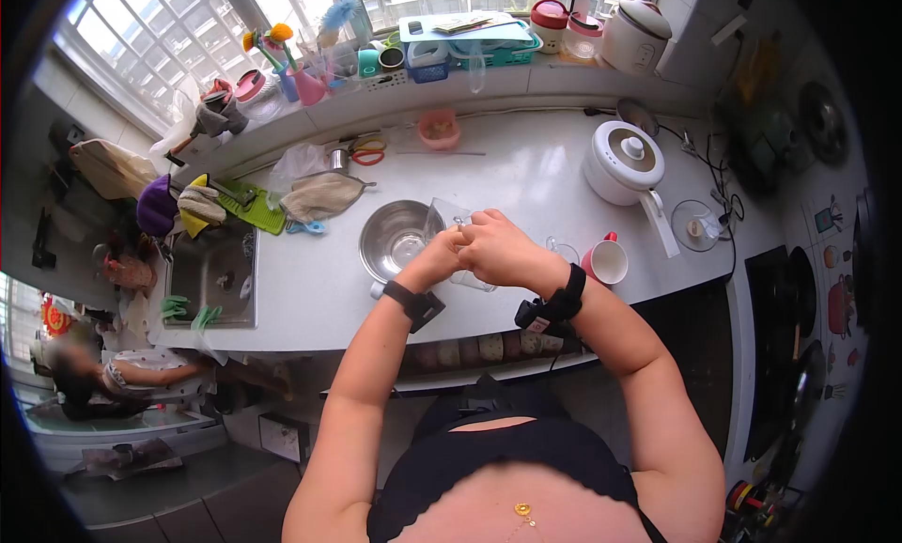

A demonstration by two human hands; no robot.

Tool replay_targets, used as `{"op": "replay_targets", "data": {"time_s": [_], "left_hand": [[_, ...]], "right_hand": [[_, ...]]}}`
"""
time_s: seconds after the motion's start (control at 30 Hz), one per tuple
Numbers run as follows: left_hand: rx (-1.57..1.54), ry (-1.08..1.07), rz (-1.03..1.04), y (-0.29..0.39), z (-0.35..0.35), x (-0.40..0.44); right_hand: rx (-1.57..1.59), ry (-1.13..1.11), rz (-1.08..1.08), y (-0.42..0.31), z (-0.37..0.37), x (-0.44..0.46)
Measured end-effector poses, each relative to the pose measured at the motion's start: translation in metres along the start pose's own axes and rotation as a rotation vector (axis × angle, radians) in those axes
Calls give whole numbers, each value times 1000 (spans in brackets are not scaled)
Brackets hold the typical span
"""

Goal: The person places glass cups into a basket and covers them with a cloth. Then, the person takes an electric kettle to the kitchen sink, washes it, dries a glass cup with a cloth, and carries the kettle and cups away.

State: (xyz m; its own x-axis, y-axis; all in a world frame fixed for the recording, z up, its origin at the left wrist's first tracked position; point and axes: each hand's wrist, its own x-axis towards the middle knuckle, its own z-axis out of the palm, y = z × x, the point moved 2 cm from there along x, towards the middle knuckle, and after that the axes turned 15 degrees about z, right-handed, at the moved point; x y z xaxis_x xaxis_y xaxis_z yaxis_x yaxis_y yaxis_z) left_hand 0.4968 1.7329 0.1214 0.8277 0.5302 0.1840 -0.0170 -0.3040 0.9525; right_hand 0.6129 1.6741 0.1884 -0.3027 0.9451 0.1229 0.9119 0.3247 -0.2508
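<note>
My left hand [440,258] and my right hand [501,250] meet over the counter, just right of a stainless steel bowl [374,247]. Fingers of both hands are closed around a clear, thin-looking see-through thing [445,214], perhaps plastic; its exact kind is hard to make out. Its upper part overlaps the bowl's right rim, and another clear part shows below my hands. To the right of my right hand stand a clear glass cup [564,252], partly hidden by my wrist, and a red mug [606,261] with a white inside.
A white electric pot [625,162] with a long handle stands at the right, near a glass lid [696,226]. Behind are a pink bowl [439,130] and red-handled scissors [368,151]. Left lie a cloth [322,197] and the sink [211,278]. Another person [150,369] is at far left.
</note>
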Motion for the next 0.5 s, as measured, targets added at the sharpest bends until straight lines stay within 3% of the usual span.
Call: {"op": "replay_targets", "data": {"time_s": [0.07, 0.13, 0.17, 0.2, 0.23, 0.3, 0.33, 0.4, 0.5], "left_hand": [[-147, 84, -64, 4, 2, 5], [-214, 86, -70, 1, -1, 6], [-274, 114, -84, -2, -4, 5], [-122, 156, -47, -6, -8, 5], [-230, 222, -42, 2, -10, 4], [-298, 322, 10, -4, -15, 4], [-322, 399, -17, -8, -16, 4], [-406, 440, 1, -4, -14, 5], [-472, 506, 34, 9, -13, 7]], "right_hand": [[5, -34, 13, 6, -8, -2], [260, 305, -79, 10, -33, -8], [251, 306, -56, 20, -36, -16], [358, 413, 189, 39, -42, -28], [464, 518, 435, 57, -45, -44], [352, 318, 817, 101, 9, -80], [354, 310, 825, 101, 32, -91], [29, 63, 874, 101, 73, -105], [-76, -8, 862, 105, 112, -94]]}}
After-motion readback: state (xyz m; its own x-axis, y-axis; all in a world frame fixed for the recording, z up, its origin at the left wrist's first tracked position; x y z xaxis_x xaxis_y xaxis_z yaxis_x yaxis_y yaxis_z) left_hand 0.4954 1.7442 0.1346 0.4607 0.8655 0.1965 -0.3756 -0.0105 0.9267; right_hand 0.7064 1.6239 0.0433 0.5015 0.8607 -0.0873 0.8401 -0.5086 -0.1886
